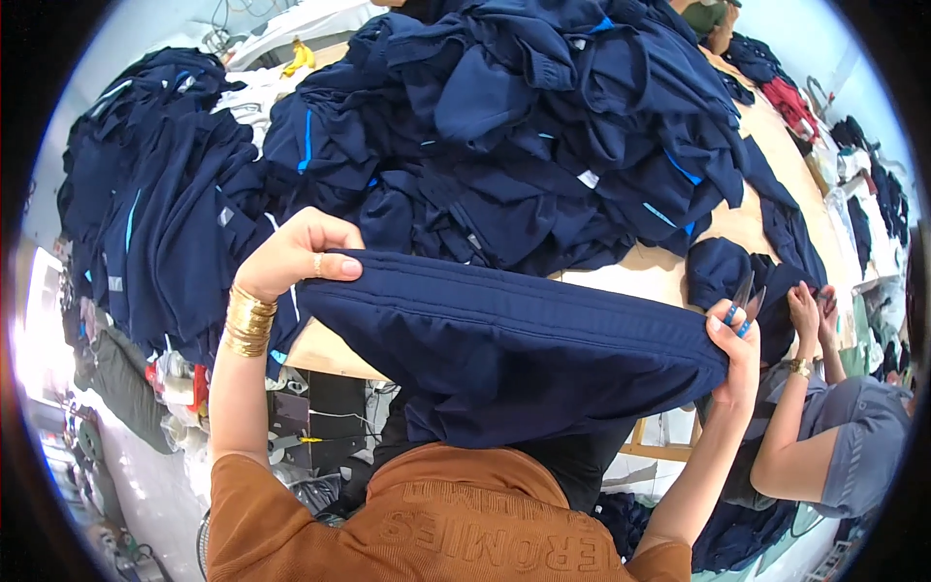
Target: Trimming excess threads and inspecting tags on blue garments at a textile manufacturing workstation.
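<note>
A navy garment with a stitched, elastic-looking waistband is stretched sideways between my hands, its lower part hanging in folds before me. My left hand pinches one end of the band, thumb on top; gold bangles circle that wrist. Gripping the other end, my right hand also keeps a small pair of scissors with blue handles at its fingers, blades pointing away from me. Just beyond the garment lies a large heap of navy clothes with light-blue trim.
Another navy pile hangs over the table's left side. Bananas lie at the far left on the wooden table. At the right, a co-worker in grey handles navy cloth. More dark cloth lies low at the right.
</note>
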`<action>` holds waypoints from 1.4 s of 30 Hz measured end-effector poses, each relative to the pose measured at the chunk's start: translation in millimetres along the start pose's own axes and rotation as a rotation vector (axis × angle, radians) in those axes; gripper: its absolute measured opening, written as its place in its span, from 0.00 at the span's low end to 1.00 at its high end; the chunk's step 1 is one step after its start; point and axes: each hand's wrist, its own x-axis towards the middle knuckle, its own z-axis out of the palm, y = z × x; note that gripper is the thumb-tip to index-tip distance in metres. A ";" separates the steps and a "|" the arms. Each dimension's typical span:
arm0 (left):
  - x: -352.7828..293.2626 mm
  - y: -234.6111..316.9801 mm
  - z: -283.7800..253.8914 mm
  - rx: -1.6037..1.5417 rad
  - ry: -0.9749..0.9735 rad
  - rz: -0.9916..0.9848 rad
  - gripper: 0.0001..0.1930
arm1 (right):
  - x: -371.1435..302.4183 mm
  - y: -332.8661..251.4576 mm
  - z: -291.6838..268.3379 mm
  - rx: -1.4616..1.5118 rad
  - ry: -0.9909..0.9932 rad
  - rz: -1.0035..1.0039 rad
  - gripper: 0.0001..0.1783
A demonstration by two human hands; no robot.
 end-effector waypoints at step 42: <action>10.2 3.3 12.5 -0.024 -0.061 0.002 0.06 | -1.0 -2.8 2.8 -0.047 -0.046 -0.015 0.06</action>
